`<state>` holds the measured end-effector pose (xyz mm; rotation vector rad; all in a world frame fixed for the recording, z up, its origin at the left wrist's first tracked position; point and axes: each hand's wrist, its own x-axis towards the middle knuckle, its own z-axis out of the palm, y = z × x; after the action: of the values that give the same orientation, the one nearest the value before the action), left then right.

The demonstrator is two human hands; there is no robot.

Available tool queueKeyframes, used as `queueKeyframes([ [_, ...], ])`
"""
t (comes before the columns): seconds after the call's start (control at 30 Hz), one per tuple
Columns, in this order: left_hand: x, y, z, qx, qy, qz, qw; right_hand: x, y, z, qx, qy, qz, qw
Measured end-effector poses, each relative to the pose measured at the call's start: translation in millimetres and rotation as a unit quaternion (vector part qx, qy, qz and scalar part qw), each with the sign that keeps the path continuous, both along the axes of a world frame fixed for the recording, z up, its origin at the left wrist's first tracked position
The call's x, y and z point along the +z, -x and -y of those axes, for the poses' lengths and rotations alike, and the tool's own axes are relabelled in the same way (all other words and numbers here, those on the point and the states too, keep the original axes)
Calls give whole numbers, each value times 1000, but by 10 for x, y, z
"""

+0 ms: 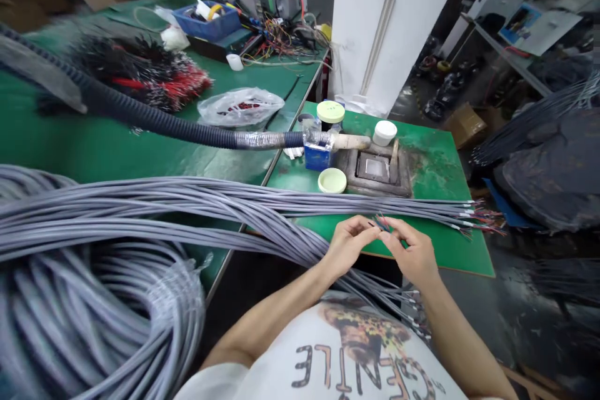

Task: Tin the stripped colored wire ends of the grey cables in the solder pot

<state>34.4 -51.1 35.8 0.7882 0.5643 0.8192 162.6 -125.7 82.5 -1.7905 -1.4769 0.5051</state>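
Note:
My left hand [349, 239] pinches the end of a grey cable, where thin coloured wires [382, 222] fan out of it. Close by on the other side, my right hand [411, 250] has its thumb and fingers closed on those same wires. The fingertips almost meet and hide part of the cable end. Just beyond the hands a bundle of grey cables [300, 201] runs across the green board, its stripped ends [475, 215] spreading at the right. A second bunch of cable ends [398, 300] hangs below my hands, in front of my shirt.
A solder pot [376, 167] sits in a grimy frame beyond the cables. Near it are a ribbed hose [197, 132], a blue box [317, 157], a pale lid [332, 180] and a white jar [385, 132]. Coiled grey cable [178, 325] fills the left. A white pillar [360, 25] stands behind.

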Motion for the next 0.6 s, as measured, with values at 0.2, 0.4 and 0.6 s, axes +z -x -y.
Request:
queueKeyframes([
  [0.2, 13, 29, -26, 63, -23, 12, 998, -51, 30, -202, 44, -108, -9, 993],
  [0.4, -49, 38, -93, 104, -24, 22, 994, 33, 82, -484, 96, -148, 11, 984],
  [0.6, -80, 167, -227, 63, -92, -60, 992, 92, 74, -906, 103, -83, 26, 991],
])
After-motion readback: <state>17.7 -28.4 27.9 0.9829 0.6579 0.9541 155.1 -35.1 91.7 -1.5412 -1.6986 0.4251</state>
